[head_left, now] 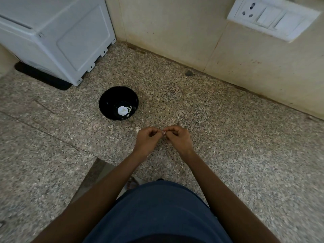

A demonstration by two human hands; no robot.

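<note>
My left hand (148, 138) and my right hand (177, 137) meet over a speckled stone counter (228, 137), fingers curled. Between their fingertips they pinch a small pale piece (164, 132), possibly a garlic clove; its exact kind is too small to tell. A black bowl (107, 100) stands on the counter to the upper left of my hands. Inside it lie several small pale pieces (129, 110) beside a bright white patch.
A white appliance (52, 35) on a black mat (43, 78) fills the back left corner. A beige tiled wall (192, 32) runs along the back, with a white socket and switch plate (273, 16). Pale scraps (138, 128) lie near my hands.
</note>
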